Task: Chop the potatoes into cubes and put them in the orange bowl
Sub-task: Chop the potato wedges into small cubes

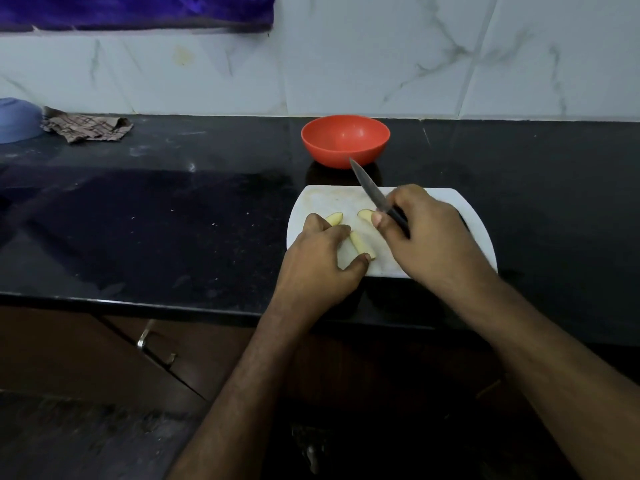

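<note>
Head view: a white board (446, 216) is seen right of centre on a black worktop (173, 220), with three pale potato strips on it. One strip (362, 245) lies at the middle of the board and is touched at its lower end by the thumb of the left hand (320, 261), whose fingers are spread loosely over the board's left part and curl round nothing. A second strip (335, 218) shows just above the left hand's knuckles, partly hidden by them. A third strip (365, 214) lies a little to the right, beside the thumb tip of the right hand (429, 233). The right hand is closed round the dark handle of a knife (372, 191), whose blade is held tilted above the board, the tip pointing to the upper left and overlapping the lower rim of the orange bowl (345, 140). The bowl stands on the worktop just above the board, and no potato is seen inside it. At the left edge of the frame a blue bowl (17, 121) is seen, with a checked cloth (86, 128) just beside it. A marbled tiled wall (381, 64) fills the upper part of the frame.
</note>
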